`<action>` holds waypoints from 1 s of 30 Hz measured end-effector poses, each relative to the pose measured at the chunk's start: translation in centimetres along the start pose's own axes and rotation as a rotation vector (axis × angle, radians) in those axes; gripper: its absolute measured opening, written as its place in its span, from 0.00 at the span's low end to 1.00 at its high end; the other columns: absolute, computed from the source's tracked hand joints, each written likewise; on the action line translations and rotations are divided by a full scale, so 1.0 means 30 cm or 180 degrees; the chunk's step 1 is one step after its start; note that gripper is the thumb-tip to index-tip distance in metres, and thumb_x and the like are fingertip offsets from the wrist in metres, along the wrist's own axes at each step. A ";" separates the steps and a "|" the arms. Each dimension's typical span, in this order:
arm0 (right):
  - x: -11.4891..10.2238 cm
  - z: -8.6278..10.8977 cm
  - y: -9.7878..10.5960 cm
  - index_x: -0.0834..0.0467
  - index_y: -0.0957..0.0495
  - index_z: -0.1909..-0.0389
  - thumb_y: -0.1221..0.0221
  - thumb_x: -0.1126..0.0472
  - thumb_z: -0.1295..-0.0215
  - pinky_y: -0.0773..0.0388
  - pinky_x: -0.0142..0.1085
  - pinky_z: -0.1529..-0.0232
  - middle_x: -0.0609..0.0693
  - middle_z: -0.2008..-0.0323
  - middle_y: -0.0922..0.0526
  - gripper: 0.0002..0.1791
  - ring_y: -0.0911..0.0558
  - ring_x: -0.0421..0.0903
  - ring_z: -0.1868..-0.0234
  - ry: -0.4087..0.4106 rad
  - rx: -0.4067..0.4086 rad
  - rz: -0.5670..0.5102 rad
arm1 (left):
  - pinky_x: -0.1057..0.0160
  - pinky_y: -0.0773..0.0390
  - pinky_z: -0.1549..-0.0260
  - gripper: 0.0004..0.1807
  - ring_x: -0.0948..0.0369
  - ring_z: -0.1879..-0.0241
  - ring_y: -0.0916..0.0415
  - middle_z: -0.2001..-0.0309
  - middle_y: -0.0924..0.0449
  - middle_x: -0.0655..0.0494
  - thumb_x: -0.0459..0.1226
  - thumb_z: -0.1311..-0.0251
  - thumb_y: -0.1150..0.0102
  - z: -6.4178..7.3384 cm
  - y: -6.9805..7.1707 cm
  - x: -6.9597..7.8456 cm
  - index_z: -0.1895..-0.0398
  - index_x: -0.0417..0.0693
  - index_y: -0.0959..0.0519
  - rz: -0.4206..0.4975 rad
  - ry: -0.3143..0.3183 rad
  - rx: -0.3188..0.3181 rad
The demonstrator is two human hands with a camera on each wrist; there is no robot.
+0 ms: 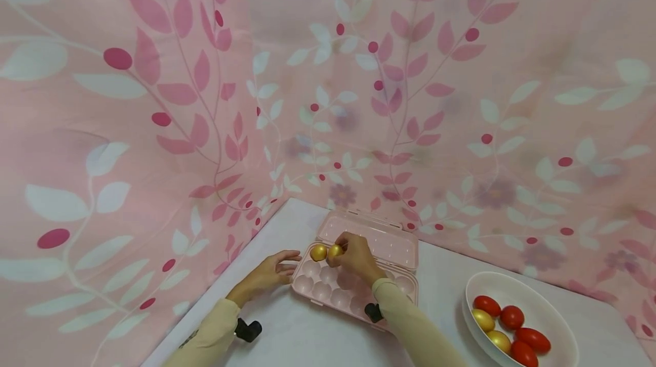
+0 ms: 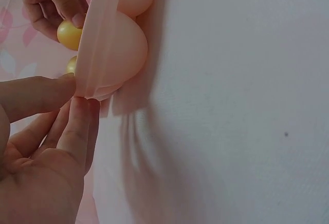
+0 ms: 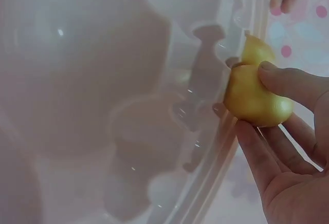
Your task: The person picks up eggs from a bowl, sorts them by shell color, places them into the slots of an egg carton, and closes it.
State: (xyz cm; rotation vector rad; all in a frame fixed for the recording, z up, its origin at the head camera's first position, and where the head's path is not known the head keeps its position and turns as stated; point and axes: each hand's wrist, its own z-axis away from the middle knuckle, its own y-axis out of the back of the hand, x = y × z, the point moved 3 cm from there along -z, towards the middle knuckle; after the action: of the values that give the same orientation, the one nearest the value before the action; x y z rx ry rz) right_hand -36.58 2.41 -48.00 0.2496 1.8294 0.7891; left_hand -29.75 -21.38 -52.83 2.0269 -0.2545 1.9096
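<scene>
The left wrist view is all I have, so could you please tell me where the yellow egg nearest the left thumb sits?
Observer: The yellow egg sits in the far-left corner of the egg carton, as the head view shows.
Operator: Thank you; may I ask whether the lid is open?
Observer: Yes, the lid is open along the far side.
Operator: And does anything stand to the carton's right?
Observer: Yes, a white bowl stands there.

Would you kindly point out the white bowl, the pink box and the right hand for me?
White bowl [image 1: 540,301]: head view, bare inner wall.
Pink box [image 1: 340,298]: head view, bare front cup.
Right hand [image 1: 360,256]: head view, back of hand.
</scene>
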 end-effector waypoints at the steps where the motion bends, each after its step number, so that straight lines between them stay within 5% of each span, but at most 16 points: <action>1: 0.003 0.000 -0.003 0.63 0.21 0.63 0.24 0.65 0.57 0.19 0.37 0.63 0.54 0.66 0.17 0.20 0.20 0.48 0.65 0.0010 -0.0007 0.0031 | 0.56 0.25 0.43 0.36 0.39 0.35 0.36 0.33 0.39 0.31 0.19 0.41 0.47 0.000 -0.001 0.002 0.28 0.30 0.45 -0.0017 -0.0003 -0.0009; 9: 0.034 0.004 -0.022 0.64 0.21 0.62 0.26 0.67 0.54 0.18 0.38 0.60 0.54 0.66 0.18 0.18 0.20 0.48 0.65 0.0008 0.0007 0.0158 | 0.53 0.26 0.42 0.36 0.40 0.35 0.36 0.33 0.39 0.32 0.18 0.41 0.48 -0.002 -0.006 0.007 0.28 0.30 0.45 -0.0009 0.0013 -0.0019; 18: 0.023 0.031 0.031 0.66 0.18 0.66 0.28 0.68 0.53 0.20 0.39 0.63 0.57 0.67 0.18 0.13 0.20 0.52 0.65 0.0312 0.0148 0.0395 | 0.55 0.25 0.43 0.35 0.40 0.35 0.36 0.33 0.38 0.32 0.19 0.41 0.48 -0.004 -0.003 -0.001 0.29 0.30 0.44 -0.0064 0.0023 0.0020; 30: 0.039 0.108 0.339 0.59 0.18 0.68 0.27 0.67 0.54 0.18 0.44 0.62 0.50 0.70 0.17 0.11 0.19 0.54 0.64 0.0337 0.0564 0.0926 | 0.58 0.24 0.45 0.34 0.40 0.35 0.35 0.33 0.38 0.33 0.21 0.39 0.47 0.003 0.003 -0.014 0.29 0.32 0.43 -0.0122 -0.0001 0.0009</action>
State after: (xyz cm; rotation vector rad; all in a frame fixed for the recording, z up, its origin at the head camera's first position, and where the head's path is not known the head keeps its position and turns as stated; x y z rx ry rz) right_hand -36.14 12.01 -43.21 0.6094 1.9921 0.8524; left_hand -29.72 -21.52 -53.22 2.0192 -0.2117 1.8878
